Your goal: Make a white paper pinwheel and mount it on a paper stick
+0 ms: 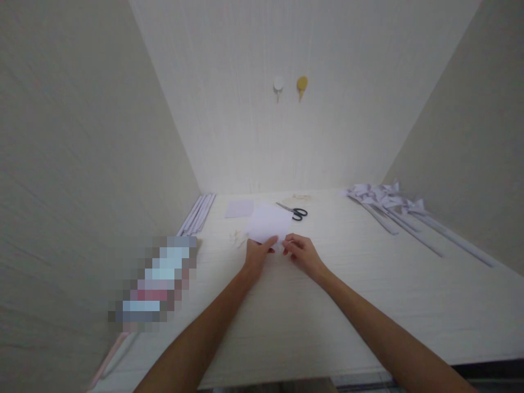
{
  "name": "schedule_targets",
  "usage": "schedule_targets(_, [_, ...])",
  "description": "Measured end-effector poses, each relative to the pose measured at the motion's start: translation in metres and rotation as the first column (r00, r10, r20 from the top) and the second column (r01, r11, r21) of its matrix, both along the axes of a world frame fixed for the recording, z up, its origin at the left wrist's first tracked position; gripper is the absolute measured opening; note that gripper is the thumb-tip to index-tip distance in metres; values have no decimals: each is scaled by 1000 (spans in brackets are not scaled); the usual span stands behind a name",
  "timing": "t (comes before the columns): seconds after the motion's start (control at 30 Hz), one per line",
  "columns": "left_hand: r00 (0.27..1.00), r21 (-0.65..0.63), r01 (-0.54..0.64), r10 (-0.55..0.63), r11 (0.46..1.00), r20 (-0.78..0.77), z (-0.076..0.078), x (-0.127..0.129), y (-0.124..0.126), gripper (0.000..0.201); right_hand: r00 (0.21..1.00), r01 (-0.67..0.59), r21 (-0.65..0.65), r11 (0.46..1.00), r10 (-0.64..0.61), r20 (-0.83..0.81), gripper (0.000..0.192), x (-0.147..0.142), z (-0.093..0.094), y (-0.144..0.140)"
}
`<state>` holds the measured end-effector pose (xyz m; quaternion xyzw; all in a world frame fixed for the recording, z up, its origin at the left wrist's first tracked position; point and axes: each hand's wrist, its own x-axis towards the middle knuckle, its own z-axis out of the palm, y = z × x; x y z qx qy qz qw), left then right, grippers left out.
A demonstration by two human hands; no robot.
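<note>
A pale sheet of paper (269, 221) is held over the table in front of me, its far edge tilted away. My left hand (260, 250) grips its near edge, thumb lying on top and fingers beneath. At the near right corner my right hand (298, 249) has its fingertips pinched together; the paper there looks bunched or folded, but details are blurred. Black-handled scissors (298, 212) lie just beyond the sheet to the right. Another pale paper square (239, 208) rests behind it on the left.
Several rolled paper sticks (200, 213) lie at the left wall. Paper pieces with long stems (380, 197) are heaped at the back right. A pixelated device (158, 278) stands at the left on a pink cable or stand (109, 357). Small pale scraps (236, 237) lie near my left hand.
</note>
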<state>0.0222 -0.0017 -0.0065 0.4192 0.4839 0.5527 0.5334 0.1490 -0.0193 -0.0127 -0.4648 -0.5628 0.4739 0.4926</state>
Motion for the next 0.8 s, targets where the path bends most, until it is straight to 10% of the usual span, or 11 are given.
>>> schedule_targets(0.8, [999, -19, 4, -5, 1000, -40, 6, 0, -4, 22, 991, 16, 98, 995, -29, 132, 15, -1, 5, -2])
